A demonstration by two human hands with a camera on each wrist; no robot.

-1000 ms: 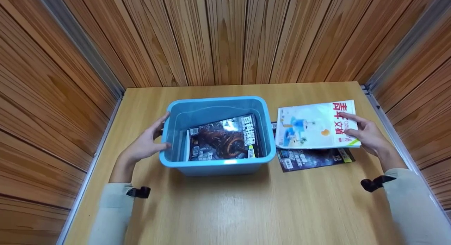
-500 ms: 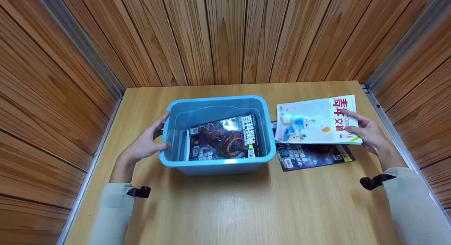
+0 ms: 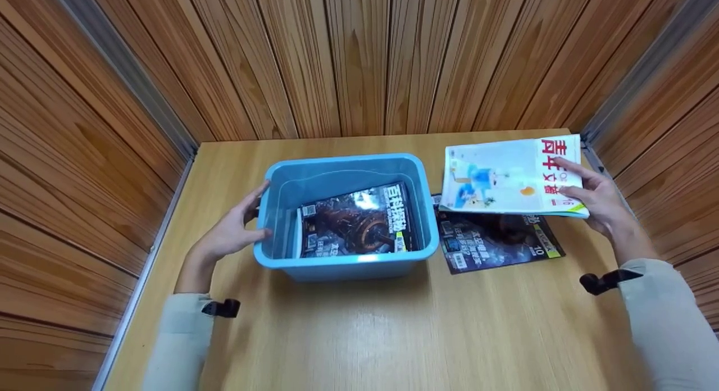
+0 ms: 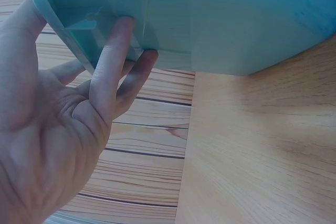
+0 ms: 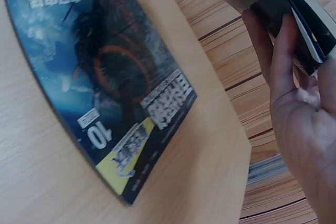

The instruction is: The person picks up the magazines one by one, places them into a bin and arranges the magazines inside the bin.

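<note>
A blue plastic bin (image 3: 344, 264) stands mid-table with a dark magazine (image 3: 354, 226) lying inside. My left hand (image 3: 236, 228) rests against the bin's left wall, fingers straight along the rim (image 4: 113, 51), thumb at the near corner. My right hand (image 3: 595, 197) grips the right edge of a white magazine with red characters (image 3: 505, 177) and holds it lifted above the table, fingers (image 5: 281, 61) underneath. Below it a dark magazine (image 3: 494, 242) lies flat on the table, shown close up in the right wrist view (image 5: 100, 77).
The wooden table (image 3: 393, 335) is enclosed by wood-panelled walls (image 3: 359, 54) at the back and both sides, with metal strips in the corners. Both forearms wear pale sleeves with black wrist mounts (image 3: 222, 308).
My right hand has lifted the white magazine up and away from the dark one beneath, uncovering more of it. The left hand and bin have stayed still.
</note>
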